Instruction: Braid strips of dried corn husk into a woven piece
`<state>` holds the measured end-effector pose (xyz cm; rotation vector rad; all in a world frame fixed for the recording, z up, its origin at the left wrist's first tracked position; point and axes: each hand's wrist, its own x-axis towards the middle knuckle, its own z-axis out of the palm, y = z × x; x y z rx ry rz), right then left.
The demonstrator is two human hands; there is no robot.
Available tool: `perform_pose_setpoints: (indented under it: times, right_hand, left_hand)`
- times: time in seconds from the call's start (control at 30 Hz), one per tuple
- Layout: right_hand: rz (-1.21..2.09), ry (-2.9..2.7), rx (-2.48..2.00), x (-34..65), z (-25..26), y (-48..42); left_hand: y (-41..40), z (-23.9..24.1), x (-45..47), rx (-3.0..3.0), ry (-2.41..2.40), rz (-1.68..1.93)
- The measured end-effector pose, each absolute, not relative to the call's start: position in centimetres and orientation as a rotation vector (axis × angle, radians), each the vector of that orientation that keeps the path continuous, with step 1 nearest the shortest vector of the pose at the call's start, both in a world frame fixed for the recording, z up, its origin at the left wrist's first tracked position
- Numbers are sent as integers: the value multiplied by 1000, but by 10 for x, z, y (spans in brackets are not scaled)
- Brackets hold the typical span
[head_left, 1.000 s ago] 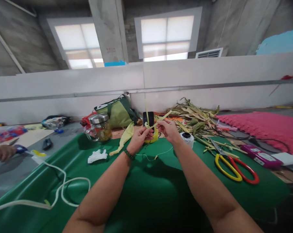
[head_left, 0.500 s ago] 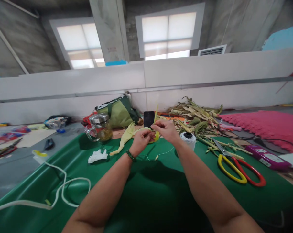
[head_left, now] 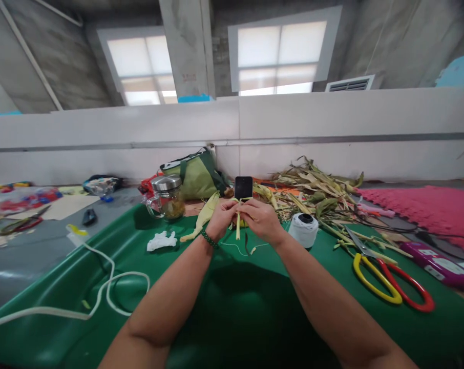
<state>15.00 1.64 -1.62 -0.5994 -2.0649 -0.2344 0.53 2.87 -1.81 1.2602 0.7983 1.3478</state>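
1. The yellow leaf strip [head_left: 238,231] is being held between both hands, just above the green table cover [head_left: 224,307] and in front of the black phone [head_left: 243,187].
2. A moment ago its ends were poking up and out to the side. Now it is hanging straight down, so it is looking more gathered together.
3. The left hand [head_left: 223,218] is pinching the top of the strip with its fingertips.
4. The right hand [head_left: 261,221] is curling around the strip from the other side, also gripping it.
5. Both arms are reaching forward, with the hands touching.
6. A white thread spool [head_left: 303,230] is sitting just beside the right hand, and the scissors [head_left: 389,279] are lying farther right.
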Motion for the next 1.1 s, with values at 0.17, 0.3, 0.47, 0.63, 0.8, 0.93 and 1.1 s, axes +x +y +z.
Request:
perform_pose_setpoints:
  times: [0.17, 0.3, 0.47, 0.63, 0.8, 0.93, 1.1]
  right_hand:
    - [-348, -2089, -542, 149, -16, 13]
    - [-433, -2160, -514, 144, -16, 4]
    - [-506, -2230, -488, 136, -19, -3]
    - [-427, -2148, -468, 131, -22, -1]
    - [-438, -2222, -546, 133, -24, 2]
    - [-298, -2286, -530, 131, -26, -1]
    - [381, -2071, -707, 128, -23, -1]
  left_hand:
    - [30, -15, -2, 1322, 775, 1330]
    - [31, -13, -5, 1340, 793, 1322]
    - [31, -12, -6, 1286, 825, 1313]
    - [28, -4, -14, 1212, 771, 1178]
    - [21, 6, -23, 1160, 723, 1114]
    - [19, 6, -21, 1239, 782, 1142]
    - [19, 7, -18, 1180, 805, 1240]
